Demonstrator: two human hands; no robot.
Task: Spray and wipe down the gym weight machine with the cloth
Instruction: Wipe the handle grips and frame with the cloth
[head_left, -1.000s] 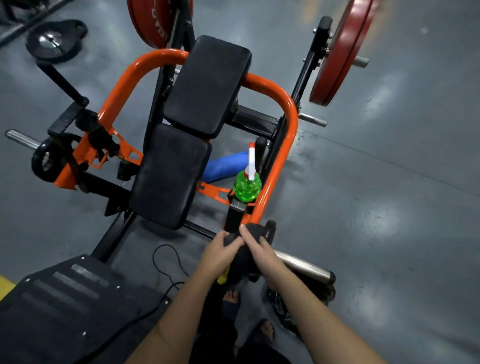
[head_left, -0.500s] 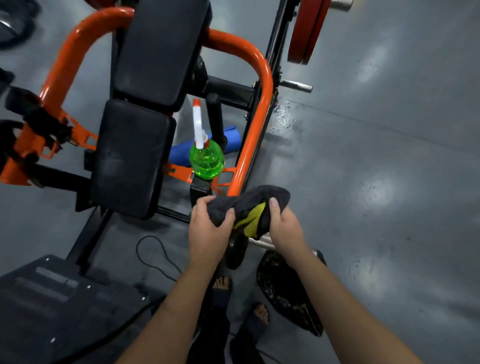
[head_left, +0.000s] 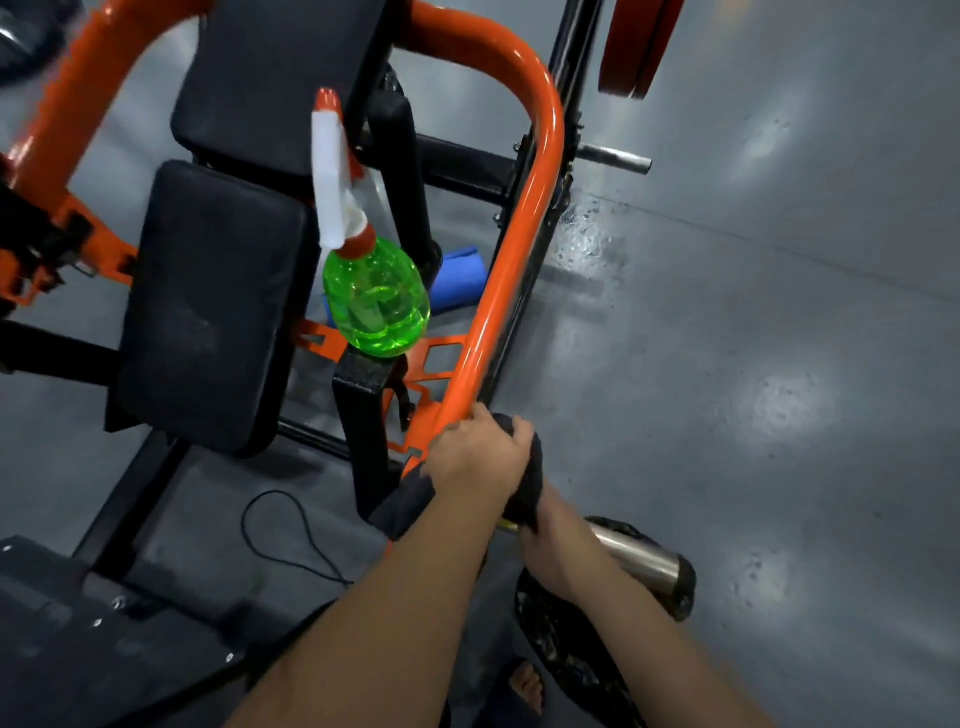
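Note:
The weight machine has an orange tube frame (head_left: 519, 249) and black seat pads (head_left: 208, 306). A dark grey cloth (head_left: 408, 501) is wrapped over the lower end of the orange tube. My left hand (head_left: 475, 457) grips the cloth against the tube from above. Just below it, my right hand (head_left: 545, 551) holds the cloth's other end; its fingers are mostly hidden. A green spray bottle (head_left: 376, 296) with a white and red trigger head stands on a black post of the machine, a short way up from my hands.
A blue roll (head_left: 460, 278) lies on the floor inside the frame. A steel weight peg (head_left: 641, 561) sticks out right of my hands, over a black plate (head_left: 566, 649). A red plate (head_left: 634, 47) hangs top right. A cable (head_left: 291, 535) and footplate (head_left: 78, 623) lie left.
Both hands have carried the cloth from in front of me up onto the lower end of the orange tube. The view has moved closer to the machine.

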